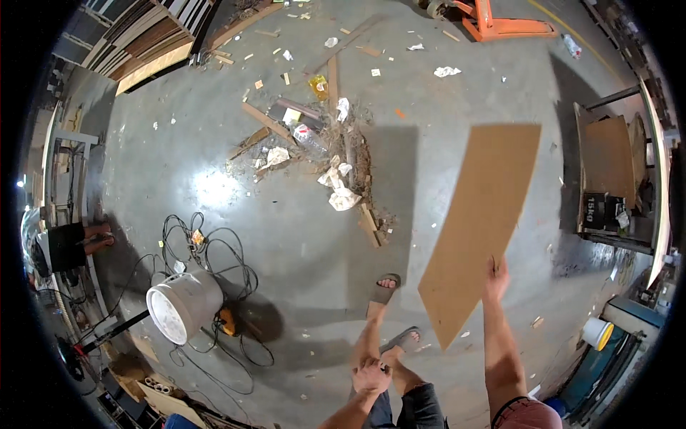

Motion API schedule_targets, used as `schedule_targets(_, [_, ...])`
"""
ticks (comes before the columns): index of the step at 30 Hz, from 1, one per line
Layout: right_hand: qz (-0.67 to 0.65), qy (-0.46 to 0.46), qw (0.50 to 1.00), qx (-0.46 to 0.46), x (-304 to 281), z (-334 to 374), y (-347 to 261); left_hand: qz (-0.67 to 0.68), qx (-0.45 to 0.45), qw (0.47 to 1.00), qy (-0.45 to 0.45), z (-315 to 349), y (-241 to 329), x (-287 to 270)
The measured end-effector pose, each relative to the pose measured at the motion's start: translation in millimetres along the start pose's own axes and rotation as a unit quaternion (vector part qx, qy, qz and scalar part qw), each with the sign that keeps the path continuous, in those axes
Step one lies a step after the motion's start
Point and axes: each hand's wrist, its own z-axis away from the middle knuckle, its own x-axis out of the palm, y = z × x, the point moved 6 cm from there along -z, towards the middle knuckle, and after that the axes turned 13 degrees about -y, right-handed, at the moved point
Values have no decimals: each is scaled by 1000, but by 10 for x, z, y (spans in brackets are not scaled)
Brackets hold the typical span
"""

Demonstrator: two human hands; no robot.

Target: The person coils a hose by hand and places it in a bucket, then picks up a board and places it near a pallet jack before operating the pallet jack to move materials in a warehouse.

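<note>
A long, flat sheet of brown cardboard [486, 207] hangs out in front of me on the right, its narrow lower corner angled toward my feet. My right hand [495, 279] grips the sheet's right edge near the lower end, thumb on the near face and the other fingers hidden behind. Down by my legs, my left hand [371, 376] is closed; whether anything is in it does not show. A heap of debris [343, 157] lies ahead on the floor, with wood strips, crumpled paper, a clear plastic bottle [310, 140] and dusty scraps.
A white bucket [204, 297] stands at left among tangled black cables [232, 250]. An orange pallet jack [500, 28] is at the far right. A cart [580, 171] with cardboard stands right. Stacked boards [153, 43] rise far left. Another person's legs [96, 239] show at left.
</note>
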Motion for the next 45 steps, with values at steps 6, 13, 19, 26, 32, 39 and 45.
schedule_targets(6, [165, 50, 978, 118, -731, 897, 1114, 5, -19, 1000, 11, 203, -205, 106])
schedule_targets(13, [209, 76, 947, 233, 216, 1065, 1784, 20, -99, 992, -71, 6, -466, 403])
schedule_targets(19, [171, 2, 973, 156, 2126, 461, 770, 33, -98, 993, -65, -90, -436, 159])
schedule_targets(26, [183, -200, 962, 14, 3650, -692, -805, 14, -47, 997, 53, -303, -155, -515])
schedule_targets(32, [82, -172, 980, 52, 2988, -1348, -934, 45, -28, 998, 46, -721, -149, -177])
schedule_targets(39, [-41, -21, 986, 159, 711, -1840, -113, 124, -130, 983, 26, -907, 73, -333])
schedule_targets(45, [-63, 73, 995, 16, -1582, -3031, 684, 181, -243, 953, -19, -988, 1359, -1503])
